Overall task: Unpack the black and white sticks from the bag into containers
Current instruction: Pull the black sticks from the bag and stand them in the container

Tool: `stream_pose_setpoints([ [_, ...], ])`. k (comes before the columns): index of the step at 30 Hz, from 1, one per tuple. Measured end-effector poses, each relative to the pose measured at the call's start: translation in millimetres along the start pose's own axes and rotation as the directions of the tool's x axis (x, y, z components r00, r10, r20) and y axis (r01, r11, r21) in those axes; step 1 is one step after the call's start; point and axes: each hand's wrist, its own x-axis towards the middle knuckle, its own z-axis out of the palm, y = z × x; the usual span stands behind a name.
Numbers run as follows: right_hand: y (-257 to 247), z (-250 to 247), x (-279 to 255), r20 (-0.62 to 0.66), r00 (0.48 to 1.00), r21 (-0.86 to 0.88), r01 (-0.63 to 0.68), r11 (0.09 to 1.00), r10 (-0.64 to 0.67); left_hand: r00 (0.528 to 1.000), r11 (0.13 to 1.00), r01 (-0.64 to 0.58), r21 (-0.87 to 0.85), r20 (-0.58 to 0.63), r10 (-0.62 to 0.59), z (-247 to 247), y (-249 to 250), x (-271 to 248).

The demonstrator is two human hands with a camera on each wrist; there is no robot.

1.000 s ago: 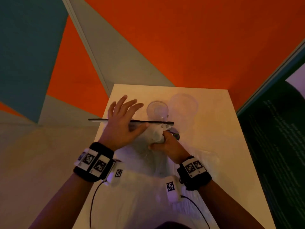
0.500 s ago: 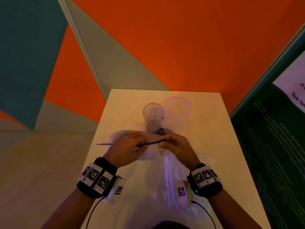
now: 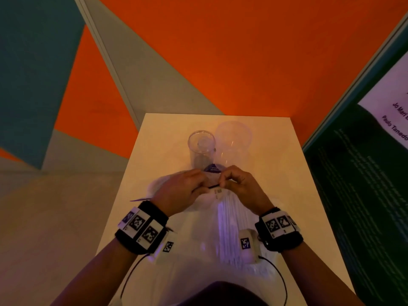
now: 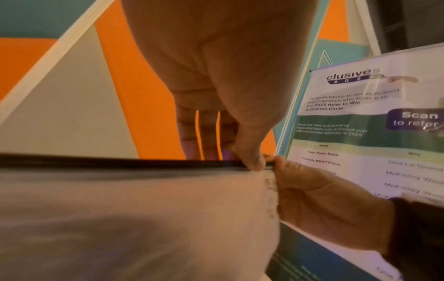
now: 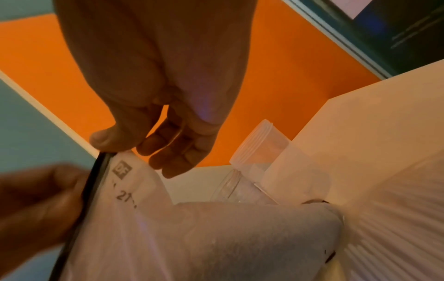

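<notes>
A translucent plastic bag (image 3: 205,224) lies on the white table (image 3: 278,173) in front of me, with several white sticks (image 3: 229,219) showing through it. A black strip (image 4: 120,163) runs along the bag's top edge. My left hand (image 3: 204,184) and right hand (image 3: 224,181) meet at this strip and both pinch it, thumbs close together. The strip's left end (image 3: 141,198) pokes out past my left wrist. Just beyond the hands stand a narrow clear jar (image 3: 201,149) and a wider frosted jar (image 3: 234,140), both without lids. No black sticks are visible.
The table is small, with its left edge beside my left wrist and an orange, grey and teal floor beyond. A dark green poster board (image 3: 357,173) stands along the right side. In the right wrist view the jars (image 5: 261,140) stand just behind the bag.
My left hand, earlier spread flat over the black strip, now pinches it. The bag's top has come nearer to me and lower, and the two hands have closed in together.
</notes>
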Motion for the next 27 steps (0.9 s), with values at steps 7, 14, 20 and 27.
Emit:
stream_pose_setpoints([
  [7,20,-70,-7,-0.156,0.986,0.056,-0.050,0.997,0.058,0.970,0.959,0.144,0.242,0.158,-0.186,-22,-74,-61],
  [14,15,-73,-9,-0.002,0.991,0.186,-0.132,0.974,0.135,0.973,0.978,0.201,-0.057,0.128,-0.193,-8,-67,-59],
  [20,7,-63,-8,-0.060,0.987,0.278,-0.127,0.952,0.149,0.982,0.977,0.102,-0.190,0.175,-0.068,47,-18,-5],
  [27,26,-43,-27,0.071,0.895,0.025,-0.443,0.896,0.440,0.994,0.933,0.105,-0.344,0.034,-0.099,16,-7,7],
])
